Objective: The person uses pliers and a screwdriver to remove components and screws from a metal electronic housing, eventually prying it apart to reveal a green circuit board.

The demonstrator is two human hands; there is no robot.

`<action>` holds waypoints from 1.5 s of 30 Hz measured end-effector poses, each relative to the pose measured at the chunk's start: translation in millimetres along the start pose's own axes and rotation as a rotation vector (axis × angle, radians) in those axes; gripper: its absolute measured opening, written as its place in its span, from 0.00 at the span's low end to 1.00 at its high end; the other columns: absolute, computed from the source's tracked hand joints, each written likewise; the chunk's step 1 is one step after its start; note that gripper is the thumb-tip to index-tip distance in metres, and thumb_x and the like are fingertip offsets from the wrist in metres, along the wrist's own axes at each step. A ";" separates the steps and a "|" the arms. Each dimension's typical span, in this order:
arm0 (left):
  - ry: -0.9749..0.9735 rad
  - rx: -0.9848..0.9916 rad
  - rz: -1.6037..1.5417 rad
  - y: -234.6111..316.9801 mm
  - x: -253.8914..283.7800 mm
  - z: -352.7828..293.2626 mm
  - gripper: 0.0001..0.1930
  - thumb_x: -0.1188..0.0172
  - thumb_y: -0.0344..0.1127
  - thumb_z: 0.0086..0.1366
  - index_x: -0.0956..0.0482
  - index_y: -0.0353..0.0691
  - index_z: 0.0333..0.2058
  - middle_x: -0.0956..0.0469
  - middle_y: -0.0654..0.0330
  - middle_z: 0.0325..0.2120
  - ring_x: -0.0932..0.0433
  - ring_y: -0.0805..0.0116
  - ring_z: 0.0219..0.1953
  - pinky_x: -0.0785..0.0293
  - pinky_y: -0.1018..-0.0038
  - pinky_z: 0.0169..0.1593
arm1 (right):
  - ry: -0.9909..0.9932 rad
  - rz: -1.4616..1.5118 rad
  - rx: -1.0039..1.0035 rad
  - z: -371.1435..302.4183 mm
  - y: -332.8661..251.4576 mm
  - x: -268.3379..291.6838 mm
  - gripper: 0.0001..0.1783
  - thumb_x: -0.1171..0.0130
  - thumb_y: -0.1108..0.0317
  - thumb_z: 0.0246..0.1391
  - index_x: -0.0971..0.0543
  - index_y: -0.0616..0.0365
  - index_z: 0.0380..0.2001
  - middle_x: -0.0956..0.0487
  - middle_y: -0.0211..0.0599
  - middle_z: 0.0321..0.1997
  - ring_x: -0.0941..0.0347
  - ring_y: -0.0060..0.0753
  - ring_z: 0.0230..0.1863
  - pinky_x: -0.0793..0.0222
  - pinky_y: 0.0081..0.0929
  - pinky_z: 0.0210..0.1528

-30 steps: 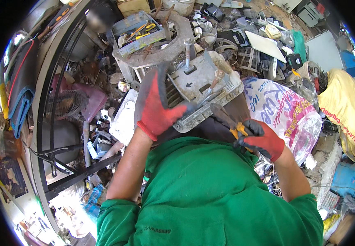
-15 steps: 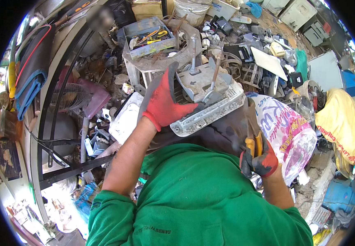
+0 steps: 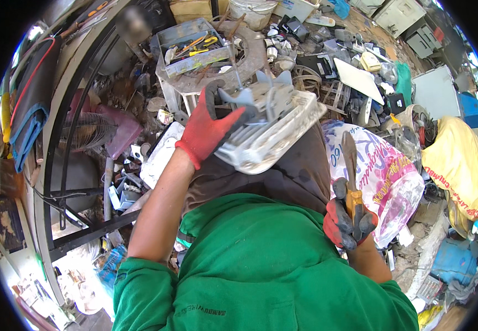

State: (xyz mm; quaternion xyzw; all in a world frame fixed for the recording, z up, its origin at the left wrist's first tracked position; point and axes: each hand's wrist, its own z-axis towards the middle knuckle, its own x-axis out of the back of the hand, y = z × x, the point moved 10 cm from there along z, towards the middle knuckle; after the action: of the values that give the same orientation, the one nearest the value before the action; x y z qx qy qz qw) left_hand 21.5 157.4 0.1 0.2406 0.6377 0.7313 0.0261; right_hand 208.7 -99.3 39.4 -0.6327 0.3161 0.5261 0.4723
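Note:
In red-and-dark work gloves, my left hand (image 3: 208, 127) grips the left side of a dirty grey ribbed metal housing (image 3: 277, 138). This housing is tilted over my lap, a metal bracket (image 3: 275, 96) with raised prongs on its top and a threaded rod standing from it. Its details are smeared by motion. At the right, my right hand (image 3: 348, 223) is closed around the yellow-orange handles of a pair of pliers (image 3: 351, 171). Their rusty jaws point upward, held together and apart from the housing.
Ahead stands a round metal stand (image 3: 195, 85) carrying a grey tray (image 3: 194, 67) of hand tools. Scrap parts and a white panel (image 3: 359, 81) lie beyond. A printed plastic bag (image 3: 382, 182) and a yellow sack (image 3: 457, 165) are at right. A black metal frame (image 3: 62, 149) rises at left.
My left hand has tipped and turned the housing, its near edge now closer to me. The pliers have moved away from the housing, rising upright, and their handles have come together.

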 end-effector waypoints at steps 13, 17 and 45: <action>-0.042 -0.037 0.529 -16.7 -48.1 16.2 0.31 0.34 0.43 0.60 0.29 0.31 0.57 0.25 0.38 0.55 0.26 0.41 0.57 0.29 0.58 0.60 | 0.515 -0.297 0.032 -16.0 14.0 111.7 0.38 0.36 0.66 0.48 0.35 0.59 0.63 0.24 0.46 0.41 0.23 0.39 0.33 0.24 0.35 0.32; -0.176 0.039 0.497 -15.9 -58.6 28.7 0.32 0.31 0.44 0.58 0.27 0.32 0.57 0.23 0.41 0.53 0.25 0.44 0.57 0.28 0.62 0.59 | 0.474 -0.305 0.030 -15.5 9.9 110.2 0.39 0.35 0.62 0.45 0.34 0.59 0.61 0.24 0.46 0.41 0.24 0.39 0.30 0.24 0.33 0.29; -0.468 -1.088 0.878 116.7 -71.9 -59.7 0.16 0.36 0.31 0.42 0.23 0.44 0.34 0.26 0.60 0.38 0.23 0.56 0.45 0.23 0.61 0.47 | 0.690 -1.051 0.260 -66.0 -44.3 72.6 0.38 0.38 0.66 0.54 0.38 0.64 0.66 0.21 0.47 0.49 0.21 0.32 0.40 0.24 0.29 0.44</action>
State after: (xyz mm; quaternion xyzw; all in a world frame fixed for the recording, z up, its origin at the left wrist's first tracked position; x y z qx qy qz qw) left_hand 93.3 56.0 83.3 0.5764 0.0076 0.8170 -0.0180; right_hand 290.5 -138.0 -18.9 -0.7738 0.1590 -0.0521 0.6109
